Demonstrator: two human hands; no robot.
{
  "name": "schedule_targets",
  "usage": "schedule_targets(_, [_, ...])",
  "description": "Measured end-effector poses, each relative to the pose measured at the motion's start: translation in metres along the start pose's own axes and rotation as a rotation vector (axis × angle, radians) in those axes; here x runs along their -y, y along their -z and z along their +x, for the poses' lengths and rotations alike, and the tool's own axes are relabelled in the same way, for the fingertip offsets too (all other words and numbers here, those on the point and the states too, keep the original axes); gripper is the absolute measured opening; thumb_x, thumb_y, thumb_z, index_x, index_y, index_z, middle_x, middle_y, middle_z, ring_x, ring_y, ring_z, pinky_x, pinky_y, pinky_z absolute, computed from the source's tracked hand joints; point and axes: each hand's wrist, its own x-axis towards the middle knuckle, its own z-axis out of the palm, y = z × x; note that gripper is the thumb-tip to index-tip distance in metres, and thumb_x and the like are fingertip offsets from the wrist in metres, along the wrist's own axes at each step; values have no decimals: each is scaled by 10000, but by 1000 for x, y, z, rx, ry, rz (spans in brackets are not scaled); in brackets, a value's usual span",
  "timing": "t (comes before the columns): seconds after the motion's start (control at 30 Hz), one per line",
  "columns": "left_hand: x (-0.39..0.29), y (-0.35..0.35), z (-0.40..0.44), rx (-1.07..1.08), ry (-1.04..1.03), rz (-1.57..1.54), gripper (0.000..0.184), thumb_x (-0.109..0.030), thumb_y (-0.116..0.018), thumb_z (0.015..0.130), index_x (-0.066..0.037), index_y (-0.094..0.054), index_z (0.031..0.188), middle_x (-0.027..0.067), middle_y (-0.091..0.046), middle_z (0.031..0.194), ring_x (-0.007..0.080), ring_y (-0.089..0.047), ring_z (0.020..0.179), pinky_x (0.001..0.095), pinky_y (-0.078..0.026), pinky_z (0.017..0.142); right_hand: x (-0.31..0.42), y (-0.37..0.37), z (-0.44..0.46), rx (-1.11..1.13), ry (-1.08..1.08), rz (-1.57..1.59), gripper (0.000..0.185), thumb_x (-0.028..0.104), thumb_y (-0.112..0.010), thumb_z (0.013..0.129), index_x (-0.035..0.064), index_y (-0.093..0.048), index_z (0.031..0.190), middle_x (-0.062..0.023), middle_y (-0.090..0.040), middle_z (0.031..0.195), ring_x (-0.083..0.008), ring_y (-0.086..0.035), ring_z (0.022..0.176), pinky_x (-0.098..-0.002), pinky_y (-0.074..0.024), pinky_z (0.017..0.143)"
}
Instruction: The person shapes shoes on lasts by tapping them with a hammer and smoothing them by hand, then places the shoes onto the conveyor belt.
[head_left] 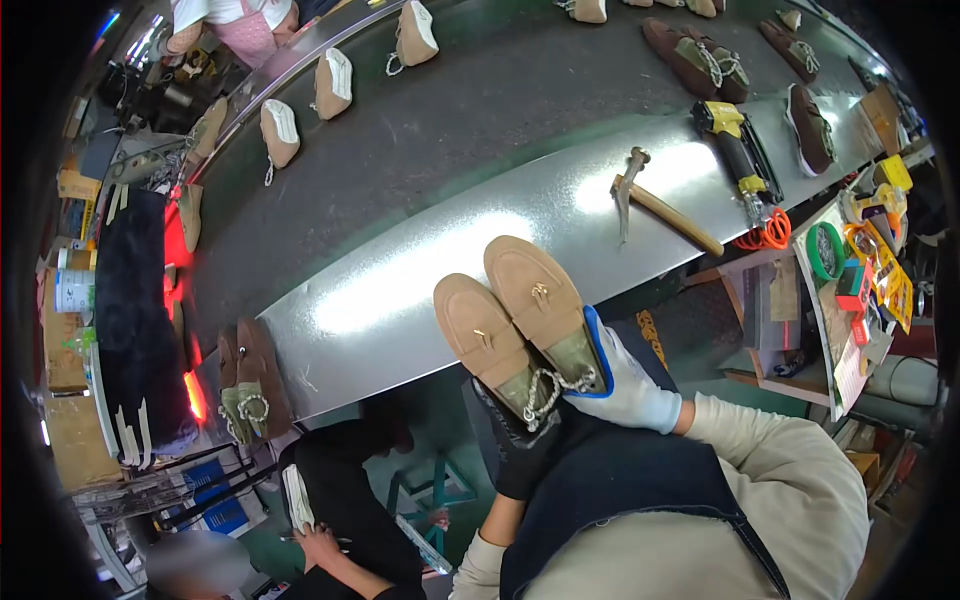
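Note:
A pair of tan loafers is held side by side above my lap, toes pointing away from me, at the near edge of the metal bench. My left hand [519,462], in a black glove, grips the heel end of the left loafer [468,318]; most of its fingers are hidden beneath. Around the heel and outer side of the right loafer [528,272] closes my right hand [630,384], in a white and blue glove. White twisted cord [543,395] hangs at the heel openings, over green linings. Each upper carries a small metal ornament.
On the bench [345,375] lie a hammer [675,212] and, farther right, a yellow-black nail gun [738,150] with an orange hose [768,232]. Several shoes stand along the dark belt [450,120]. A seated co-worker [350,490] is close on my left, another person stands across the belt.

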Motion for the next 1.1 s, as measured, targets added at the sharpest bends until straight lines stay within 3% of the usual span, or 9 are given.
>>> schedule_targets(0.13, [11, -7, -4, 24, 80, -115, 1113, -144, -876, 764, -12, -204, 1641, 254, -361, 1621, 419, -459, 1425, 470, -396, 1167, -8, -8, 0, -24, 33, -36, 1061, 216, -841, 815, -63, -195, 1608, -321, -435, 1489, -457, -518, 1320, -475, -453, 1112])
schedule_targets(0.3, [-47, -3, 12, -19, -34, -54, 990, -119, -858, 777, -5, -313, 1595, 249, -456, 1560, 418, -525, 1370, 471, -410, 1160, -16, -8, -2, -45, 103, -78, 1062, 202, -852, 806, -84, -204, 1597, -333, -466, 1448, -463, -571, 1251, -481, -515, 1025])
schedule_targets(0.53, [-58, 0, 19, -44, -148, 84, 996, -112, -854, 785, -10, -297, 1604, 239, -453, 1567, 409, -521, 1377, 467, -410, 1161, -15, -5, 3, -57, 134, -131, 1051, 212, -851, 816, -92, -213, 1593, -334, -513, 1401, -453, -627, 1178, -457, -551, 970])
schedule_targets(0.8, [-41, -2, 15, 4, 91, -147, 1052, -127, -869, 777, -20, -257, 1625, 229, -407, 1606, 392, -476, 1426, 453, -394, 1178, -6, 10, 4, 25, 47, -30, 1098, 267, -856, 824, -73, -179, 1619, -333, -400, 1539, -436, -496, 1371, -449, -433, 1136])
schedule_targets(0.9, [-51, -6, 17, -76, 2, -83, 1075, -164, -878, 786, -28, -235, 1637, 222, -375, 1626, 379, -456, 1441, 445, -390, 1180, -7, 15, 3, 143, -19, 117, 1170, 292, -864, 828, -24, -102, 1657, -278, -189, 1697, -373, -258, 1563, -433, -260, 1267])
schedule_targets(0.93, [-51, -2, 24, -82, 3, -84, 1075, -164, -878, 786, -28, -235, 1637, 222, -375, 1626, 379, -456, 1441, 445, -390, 1180, -9, 17, 6, 148, -15, 115, 1170, 292, -864, 828, -24, -102, 1657, -278, -189, 1697, -373, -258, 1563, -433, -260, 1267])
schedule_targets(1.1, [-44, 14, 47, 51, 132, -648, 929, -175, -805, 878, -26, -280, 1629, 200, -449, 1587, 334, -525, 1381, 424, -420, 1154, -24, 27, 15, 228, 50, 576, 961, 200, -729, 957, 25, -113, 1674, -161, -144, 1741, -302, -212, 1579, -417, -215, 1282])
